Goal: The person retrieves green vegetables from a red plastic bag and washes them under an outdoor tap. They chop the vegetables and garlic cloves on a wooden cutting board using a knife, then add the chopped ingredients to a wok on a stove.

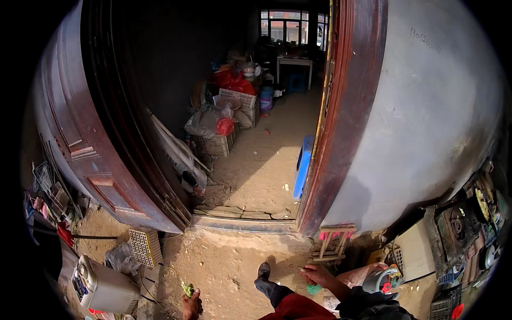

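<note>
In the head view my left hand [191, 305] grips a small green leafy bunch [188, 289] at the lower edge. My right hand [318, 276] is closed in front of me to the right; what it holds, if anything, is too small to make out. My dark-shod foot [263, 271] is on the dirt ground, short of the doorway's threshold [242, 224]. A small wooden folding stool [333, 242] with pink straps stands against the wall beyond my right hand.
The open wooden door [106, 181] is on the left. Inside are crates [216, 145] with bags, a blue plastic stool [303, 168] and a table [294, 61]. Outside lie a pale bin [106, 290], a perforated tray [145, 245] and, right, an old stove [457, 229] among clutter.
</note>
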